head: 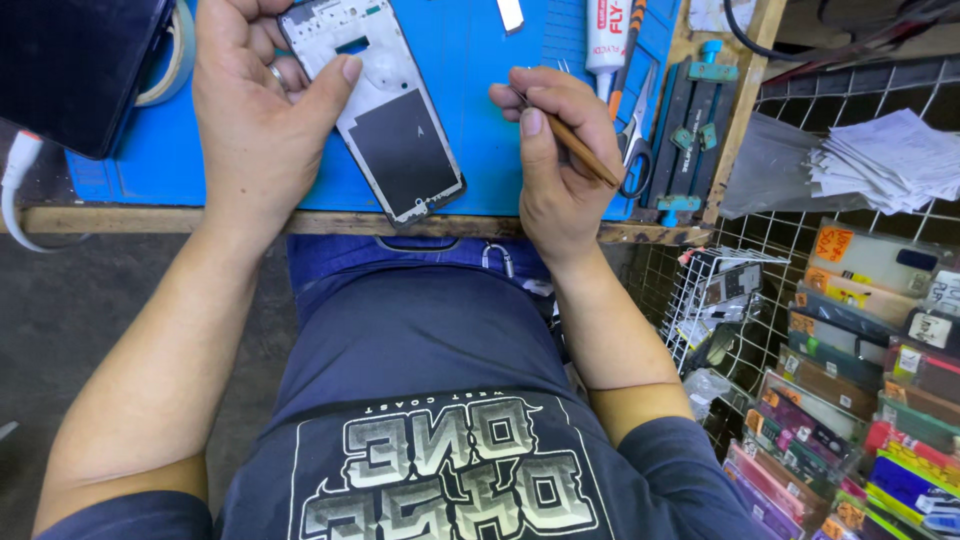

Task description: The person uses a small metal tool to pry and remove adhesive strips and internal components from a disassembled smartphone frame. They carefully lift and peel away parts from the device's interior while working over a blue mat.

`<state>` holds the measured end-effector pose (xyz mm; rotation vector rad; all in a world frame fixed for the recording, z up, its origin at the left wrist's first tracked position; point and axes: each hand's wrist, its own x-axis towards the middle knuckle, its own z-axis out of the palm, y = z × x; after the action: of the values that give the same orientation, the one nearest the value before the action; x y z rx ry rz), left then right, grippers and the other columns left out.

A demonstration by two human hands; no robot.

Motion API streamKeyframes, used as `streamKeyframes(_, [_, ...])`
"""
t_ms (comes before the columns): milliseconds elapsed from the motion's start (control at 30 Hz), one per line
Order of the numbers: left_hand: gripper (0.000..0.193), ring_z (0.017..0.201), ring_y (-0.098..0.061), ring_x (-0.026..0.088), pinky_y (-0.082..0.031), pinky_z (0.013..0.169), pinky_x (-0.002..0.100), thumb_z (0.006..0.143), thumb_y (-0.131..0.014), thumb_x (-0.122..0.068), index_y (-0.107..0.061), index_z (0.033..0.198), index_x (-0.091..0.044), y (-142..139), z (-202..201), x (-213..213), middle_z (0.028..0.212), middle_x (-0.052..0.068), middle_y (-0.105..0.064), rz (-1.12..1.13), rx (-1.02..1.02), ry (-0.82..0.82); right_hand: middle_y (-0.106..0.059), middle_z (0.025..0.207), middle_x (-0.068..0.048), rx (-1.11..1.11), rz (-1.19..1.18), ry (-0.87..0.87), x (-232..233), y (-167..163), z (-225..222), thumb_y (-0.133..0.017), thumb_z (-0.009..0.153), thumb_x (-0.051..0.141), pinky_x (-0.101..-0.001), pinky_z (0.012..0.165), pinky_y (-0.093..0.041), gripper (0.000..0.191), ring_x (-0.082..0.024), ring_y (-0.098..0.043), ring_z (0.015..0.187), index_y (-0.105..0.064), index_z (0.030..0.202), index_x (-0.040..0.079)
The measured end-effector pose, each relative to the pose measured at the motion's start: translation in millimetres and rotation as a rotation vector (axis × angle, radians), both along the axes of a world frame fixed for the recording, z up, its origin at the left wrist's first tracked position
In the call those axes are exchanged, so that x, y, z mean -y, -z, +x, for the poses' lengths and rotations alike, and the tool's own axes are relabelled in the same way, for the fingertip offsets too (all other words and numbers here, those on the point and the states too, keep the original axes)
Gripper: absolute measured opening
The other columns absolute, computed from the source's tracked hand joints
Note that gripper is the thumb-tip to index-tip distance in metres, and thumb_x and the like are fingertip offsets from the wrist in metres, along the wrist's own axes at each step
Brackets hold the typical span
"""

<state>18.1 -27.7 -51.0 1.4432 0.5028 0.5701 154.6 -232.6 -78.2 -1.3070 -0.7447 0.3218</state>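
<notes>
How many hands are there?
2. The left hand holds the phone frame on the blue mat. The right hand holds a thin brown tool beside it. No other hands show.

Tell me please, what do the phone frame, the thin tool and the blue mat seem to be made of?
Phone frame in the left hand: probably plastic or light metal, matt silver-white, with a dark sheet-like patch.
Thin tool in the right hand: looks like wood or bamboo, brown and dull.
Blue mat: likely rubber or silicone, smooth, with no shine.
</notes>
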Motion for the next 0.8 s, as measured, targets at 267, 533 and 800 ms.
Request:
streamKeyframes(267, [0.039,0.088,-0.059,0.004,-0.05,0.073,0.019,0.102,-0.074,0.001,-0.049,0.132,0.002,-15.9,4.3,6.0,0.115,0.006,-0.062,0.229,-0.168,0.011,-0.061,0.14,-0.019,0.03,0.037,-0.005,21.2,-1.5,-4.2,-0.055,0.116,0.003,-0.0389,0.117,-0.053,0.014,-0.027,-0.065,0.129,-0.056,0.13,-0.001])
streamKeyframes(533, [0.036,0.076,-0.066,0.019,-0.051,0.065,0.035,0.103,-0.078,-0.004,-0.055,0.129,0.005,-39.3,-7.8,-0.1,0.107,0.019,-0.067,0.826,-0.386,0.111,-0.066,0.136,-0.02,0.101,-0.017,0.016,33.5,-4.2,-4.9,-0.057,0.115,0.005,-0.0387,0.121,-0.047,0.014,-0.027,-0.061,0.135,-0.058,0.127,-0.001])
streamKeyframes(800, [0.025,0.094,-0.069,0.012,-0.058,0.081,0.027,0.112,-0.049,0.008,-0.059,0.134,0.005,-28.2,-7.7,-11.3,0.112,0.011,-0.069,0.406,-0.246,0.151,-0.068,0.137,-0.018,0.02,0.009,-0.002,37.3,-9.8,-10.3,-0.06,0.114,0.007,-0.0353,0.115,-0.05,0.017,-0.023,-0.066,0.126,-0.059,0.129,0.0])
